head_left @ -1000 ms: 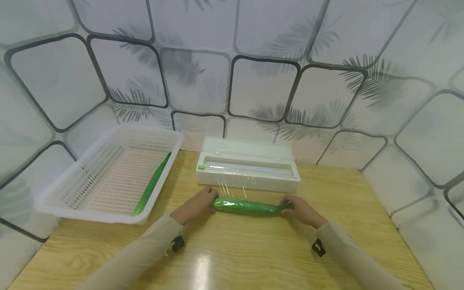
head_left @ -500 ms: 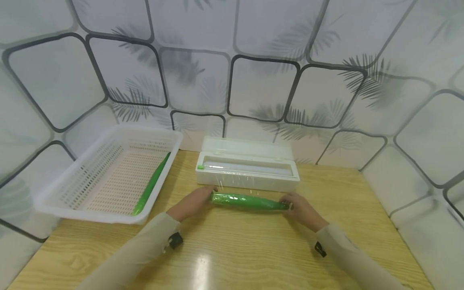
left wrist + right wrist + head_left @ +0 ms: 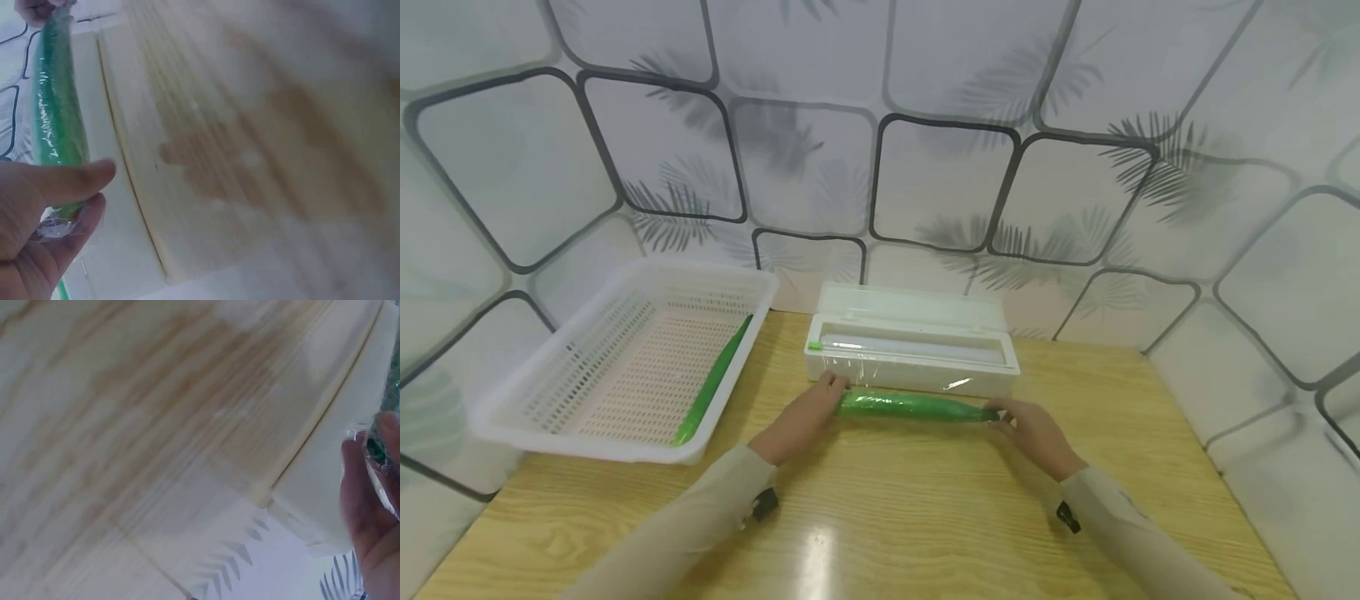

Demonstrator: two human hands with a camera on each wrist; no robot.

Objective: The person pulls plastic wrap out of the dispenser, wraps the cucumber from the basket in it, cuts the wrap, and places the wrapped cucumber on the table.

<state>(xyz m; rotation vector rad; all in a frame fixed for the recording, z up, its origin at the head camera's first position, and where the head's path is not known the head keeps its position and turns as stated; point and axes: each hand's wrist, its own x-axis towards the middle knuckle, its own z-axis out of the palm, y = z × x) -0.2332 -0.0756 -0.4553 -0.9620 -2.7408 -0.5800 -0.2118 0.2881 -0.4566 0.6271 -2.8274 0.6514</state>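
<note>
A long green cucumber (image 3: 917,407) in clear film lies crosswise between the two hands, just in front of the white cling film dispenser (image 3: 917,377). My left hand (image 3: 801,421) grips its left end. In the left wrist view, the left thumb and fingers (image 3: 84,178) pinch the crumpled film around that cucumber end (image 3: 59,112). At the other end, my right hand (image 3: 1033,433) holds the narrow tip between thumb and fingers. The right wrist view shows only part of this right hand (image 3: 375,519), with the filmed tip at the frame's edge. Film runs from the cucumber to the dispenser.
The dispenser's clear lid (image 3: 913,307) stands raised, with a green slider (image 3: 816,346) at its left. A white perforated basket (image 3: 625,358) sits at the left of the wooden table (image 3: 910,525), holding another cucumber (image 3: 711,383). Patterned walls (image 3: 947,183) enclose the back and sides.
Both hands have brought the cucumber away from the person, closer to the dispenser, and turned it. The stretch of film between cucumber and dispenser is shorter. Basket and dispenser stay nearly where they were.
</note>
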